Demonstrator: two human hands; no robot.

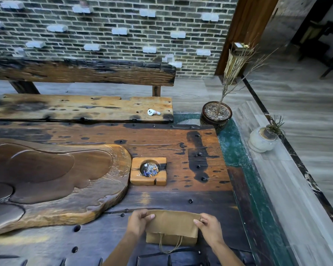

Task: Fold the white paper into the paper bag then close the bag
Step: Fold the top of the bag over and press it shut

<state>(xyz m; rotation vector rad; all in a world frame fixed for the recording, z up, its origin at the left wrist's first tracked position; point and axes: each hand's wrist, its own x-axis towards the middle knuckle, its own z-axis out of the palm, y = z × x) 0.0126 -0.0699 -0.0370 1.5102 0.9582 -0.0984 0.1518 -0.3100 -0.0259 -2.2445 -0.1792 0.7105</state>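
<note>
A brown paper bag [172, 227] lies flat on the dark wooden table [181, 150] near its front edge. The bag's upper part is folded over toward me, and a twine handle loops out below it. My left hand [137, 222] pinches the fold's left end and my right hand [208, 226] pinches its right end. No white paper shows anywhere; whether it is inside the bag cannot be told.
A square wooden ashtray [148, 171] holding butts stands behind the bag. A large carved wooden tea tray [52, 181] fills the table's left. A small white object [153, 112] lies on the far bench. A potted bare plant [215, 115] stands off the table's right corner.
</note>
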